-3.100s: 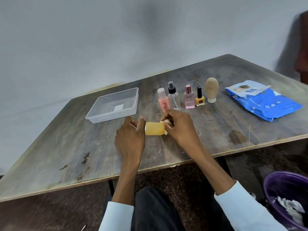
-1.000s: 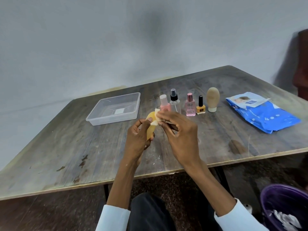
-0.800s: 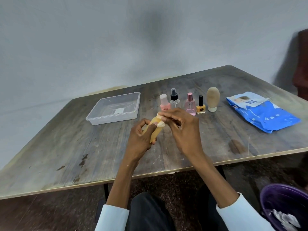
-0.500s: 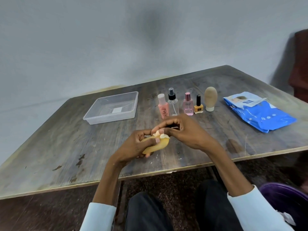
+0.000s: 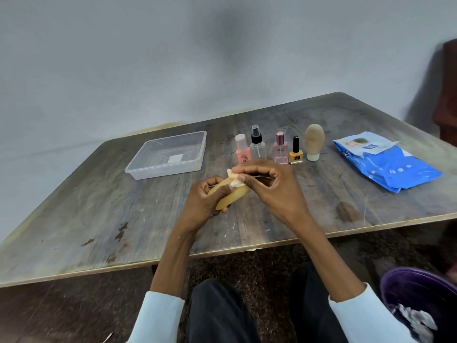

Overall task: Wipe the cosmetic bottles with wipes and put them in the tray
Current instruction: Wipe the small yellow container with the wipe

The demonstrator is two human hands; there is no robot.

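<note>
Up and to the left of our hands sits the clear tray [image 5: 168,154], open side up and within easy reach of the left arm, with no bottle in it that we can see. Our left hand [image 5: 204,204] curls round the lower part of the yellow bottle [image 5: 228,198] and tilts it off the counter [image 5: 99,219], so its upper side faces the other hand. Our right hand [image 5: 270,186] meets it there, thumb and fingertips pinching a small white wipe [image 5: 235,179] against the bottle; both hands close on one another over the same bottle. Just beyond them five more bottles stand upright in a row: pink bottle [image 5: 241,152], clear spray bottle [image 5: 257,144], pink perfume [image 5: 280,151], orange nail polish [image 5: 295,152], beige tube [image 5: 314,142], apparently waiting their turn. Further right lies the blue wipes pack [image 5: 390,167], beside the wiping hand, and low right of that arm a purple bin [image 5: 420,305] holds crumpled white scraps
</note>
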